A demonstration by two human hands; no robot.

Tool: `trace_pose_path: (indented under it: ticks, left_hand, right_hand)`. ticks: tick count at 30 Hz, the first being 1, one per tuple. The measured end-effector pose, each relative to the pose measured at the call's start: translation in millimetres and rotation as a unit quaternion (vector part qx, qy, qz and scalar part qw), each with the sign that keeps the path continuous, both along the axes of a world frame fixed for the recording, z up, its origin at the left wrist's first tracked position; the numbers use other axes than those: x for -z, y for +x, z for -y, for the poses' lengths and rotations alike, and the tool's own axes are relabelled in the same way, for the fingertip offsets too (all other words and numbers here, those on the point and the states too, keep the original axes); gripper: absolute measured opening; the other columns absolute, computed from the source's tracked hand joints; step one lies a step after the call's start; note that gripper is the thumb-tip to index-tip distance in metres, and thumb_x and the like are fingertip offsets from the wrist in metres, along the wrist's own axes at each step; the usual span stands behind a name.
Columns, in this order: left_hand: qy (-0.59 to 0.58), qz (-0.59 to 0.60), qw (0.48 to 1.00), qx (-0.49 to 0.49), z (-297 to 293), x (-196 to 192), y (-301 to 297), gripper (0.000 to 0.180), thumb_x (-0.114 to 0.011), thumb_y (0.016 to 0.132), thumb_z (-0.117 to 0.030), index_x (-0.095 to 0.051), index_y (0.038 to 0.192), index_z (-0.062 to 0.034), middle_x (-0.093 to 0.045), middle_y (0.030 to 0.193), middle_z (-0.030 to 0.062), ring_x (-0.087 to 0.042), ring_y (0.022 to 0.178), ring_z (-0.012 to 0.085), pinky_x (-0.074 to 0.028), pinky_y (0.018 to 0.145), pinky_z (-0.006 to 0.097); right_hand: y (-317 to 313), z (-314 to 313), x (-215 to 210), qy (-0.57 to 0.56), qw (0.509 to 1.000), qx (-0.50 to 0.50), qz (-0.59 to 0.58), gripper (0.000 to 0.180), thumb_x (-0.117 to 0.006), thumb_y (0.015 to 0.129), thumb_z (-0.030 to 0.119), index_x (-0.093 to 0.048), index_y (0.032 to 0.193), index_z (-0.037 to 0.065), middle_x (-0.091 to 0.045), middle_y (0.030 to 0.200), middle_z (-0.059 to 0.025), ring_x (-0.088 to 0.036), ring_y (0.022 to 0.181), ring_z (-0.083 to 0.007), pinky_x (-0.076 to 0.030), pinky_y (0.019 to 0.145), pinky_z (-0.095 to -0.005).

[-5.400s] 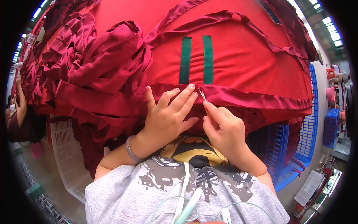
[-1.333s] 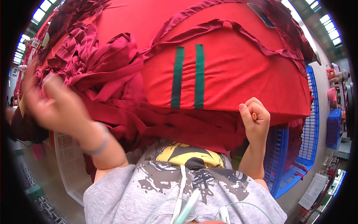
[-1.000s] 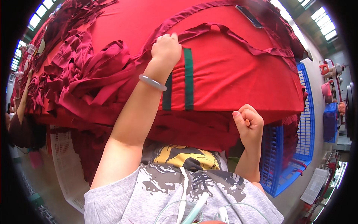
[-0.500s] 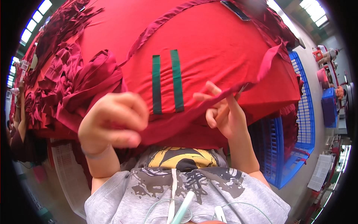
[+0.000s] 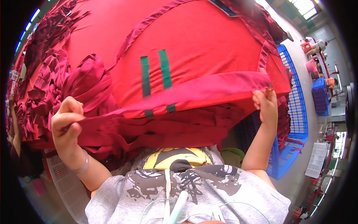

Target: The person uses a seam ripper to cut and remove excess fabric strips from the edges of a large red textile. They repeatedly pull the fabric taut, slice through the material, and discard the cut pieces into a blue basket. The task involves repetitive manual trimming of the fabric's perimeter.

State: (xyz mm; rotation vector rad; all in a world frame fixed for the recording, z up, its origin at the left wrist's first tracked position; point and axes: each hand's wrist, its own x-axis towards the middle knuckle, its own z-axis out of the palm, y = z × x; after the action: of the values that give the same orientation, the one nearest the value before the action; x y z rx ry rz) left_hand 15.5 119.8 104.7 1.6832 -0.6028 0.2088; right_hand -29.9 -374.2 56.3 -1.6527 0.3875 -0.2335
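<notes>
left hand (image 5: 67, 125) is closed in a pinch on one end of a red fabric strip (image 5: 194, 93); right hand (image 5: 264, 106) is closed on the other end, with a small metal tool, perhaps snips, poking up by the fingers, too small to tell for sure. strip is pulled taut between the hands, long axis running left-low to right-high across the front of the red cloth panel (image 5: 209, 41) on the table. two green stripes (image 5: 154, 72) cross the panel and show again on the strip's edge. cloth is matte knit, soft, edges curling. darker maroon strips (image 5: 41, 86) heaped just beside the left hand. blue plastic crate (image 5: 298, 108) near the right hand.
</notes>
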Motion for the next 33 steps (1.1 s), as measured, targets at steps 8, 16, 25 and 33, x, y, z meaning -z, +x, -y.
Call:
trace_pose_path:
  ticks: [8,16,25,33]
  left_hand:
    - [-0.215,-0.151,0.955,-0.137,-40,27,-12,0.024,-0.062,0.092,-0.02,-0.06,0.102,0.0015,-0.057,0.085,0.0032,-0.052,0.068,0.014,-0.045,0.08,0.023]
    - [0.021,-0.154,0.965,-0.211,-7,22,-7,0.017,-0.072,0.083,-0.007,-0.055,0.086,-0.0038,-0.047,0.074,-0.0054,-0.044,0.068,0.0063,-0.038,0.067,0.021]
    - [0.439,0.079,0.81,-0.38,25,32,-6,0.022,-0.072,0.079,-0.016,-0.053,0.085,-0.0046,-0.058,0.083,0.0077,-0.057,0.08,0.0291,-0.04,0.085,0.04]
    - [0.469,0.089,0.777,-0.411,41,40,-6,0.02,-0.07,0.079,-0.014,-0.056,0.094,-0.0109,-0.058,0.093,0.0009,-0.058,0.092,0.0221,-0.035,0.094,0.044]
  right_hand:
    - [-2,105,-6,0.357,0.911,0.0,0.204,0.031,-0.061,0.087,0.016,-0.054,0.116,0.008,-0.056,0.077,0.0019,-0.037,0.06,-0.0105,-0.029,0.046,-0.0238]
    - [24,212,7,0.387,0.9,0.165,0.115,0.026,-0.074,0.081,0.033,-0.067,0.089,0.01,-0.067,0.079,0.0004,-0.043,0.053,-0.012,-0.03,0.049,-0.0221]
    - [67,264,22,0.328,0.874,0.358,0.028,0.032,-0.077,0.077,0.014,-0.049,0.062,0.014,-0.047,0.052,0.0029,-0.041,0.045,-0.011,-0.036,0.052,-0.0274]
    - [54,323,23,0.246,0.912,0.318,0.087,0.033,-0.072,0.083,0.013,-0.048,0.06,0.016,-0.046,0.051,0.0035,-0.041,0.047,-0.0118,-0.035,0.049,-0.0253]
